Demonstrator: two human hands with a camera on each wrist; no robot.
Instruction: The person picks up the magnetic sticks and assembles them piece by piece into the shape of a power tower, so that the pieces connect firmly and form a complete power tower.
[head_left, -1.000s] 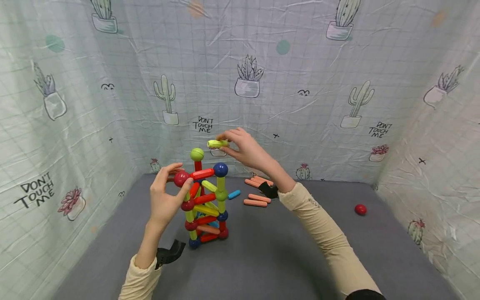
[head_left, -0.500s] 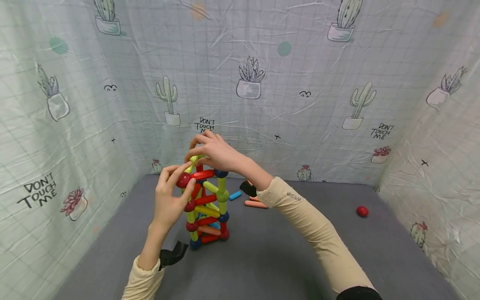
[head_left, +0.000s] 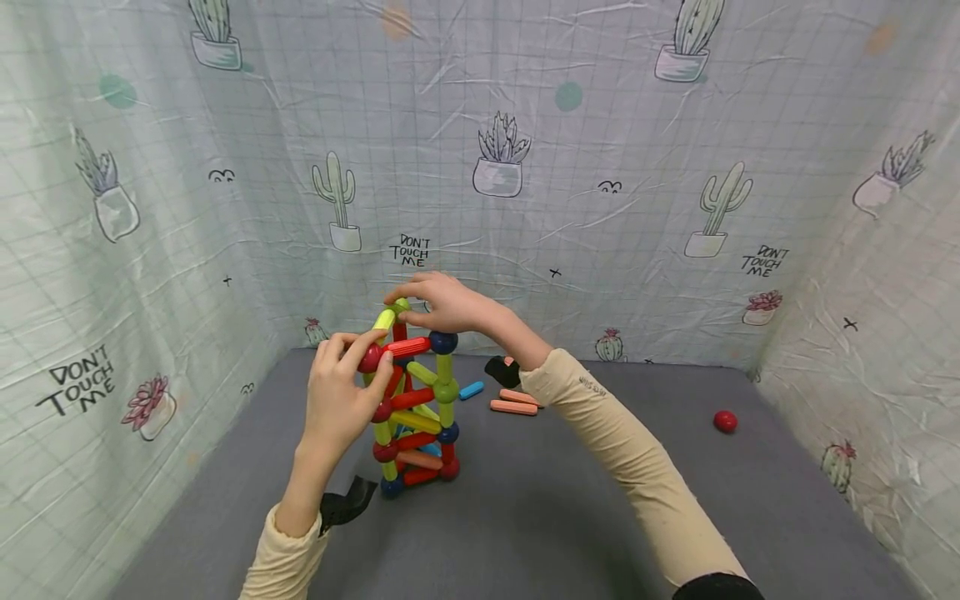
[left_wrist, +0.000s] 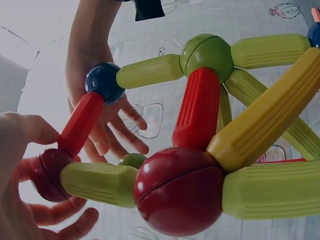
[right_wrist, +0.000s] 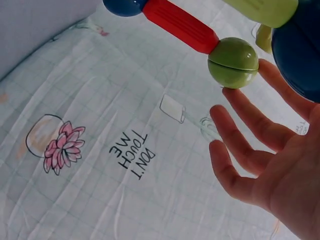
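Note:
A tower of magnetic sticks and balls stands upright on the grey table. My left hand holds the red ball at its top front-left corner between thumb and fingers. Up at the back, my right hand has its thumb and fingertips around the green ball. A yellow-green stick spans between these two balls, partly covered by the left fingers. From the red ball, a red stick runs to a dark blue ball.
Several orange sticks and one blue stick lie right of the tower, some behind the right wrist. A loose red ball sits far right. A printed curtain closes off the back and sides.
My right hand has moved left and down, bringing the yellow-green stick from the air to the gap between the red and green balls. My left hand stays at the red ball.

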